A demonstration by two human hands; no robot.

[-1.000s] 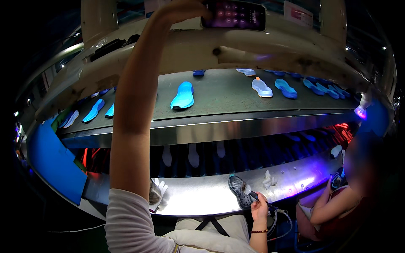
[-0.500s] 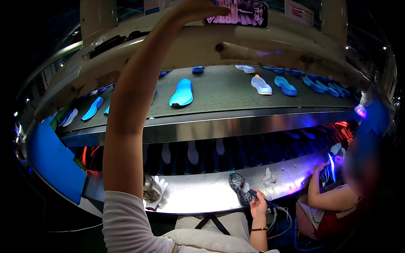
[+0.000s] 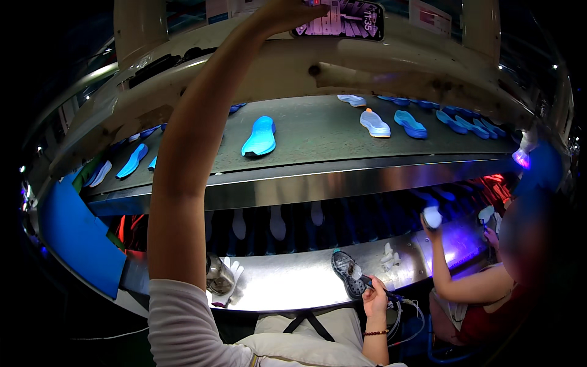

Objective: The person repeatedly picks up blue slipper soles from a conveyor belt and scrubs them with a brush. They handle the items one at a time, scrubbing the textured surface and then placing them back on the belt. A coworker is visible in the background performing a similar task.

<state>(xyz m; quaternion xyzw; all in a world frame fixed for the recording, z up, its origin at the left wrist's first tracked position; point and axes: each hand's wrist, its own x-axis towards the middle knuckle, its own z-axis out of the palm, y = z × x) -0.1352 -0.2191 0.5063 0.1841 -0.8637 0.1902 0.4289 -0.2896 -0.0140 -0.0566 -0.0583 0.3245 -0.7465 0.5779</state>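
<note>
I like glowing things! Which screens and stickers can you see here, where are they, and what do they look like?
Phone screen: top middle, under the left hand; dark rectangle glowing purple-pink.
Label: right of the phone on the cream frame; small white rectangle with red.
Paper label: top, left of the raised hand; pale rectangle.

Phone [image 3: 340, 17] — lit screen, held flat against upper ledge; dark brush [image 3: 348, 273] — lying on steel counter, handle gripped.

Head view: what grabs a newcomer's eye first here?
The left hand, arm stretched up, touching a phone mounted on the cream frame at the top. Below it, blue shoe soles ride a grey conveyor belt across the middle. Low down, the right hand grips a dark brush on the shiny steel bench.
</note>
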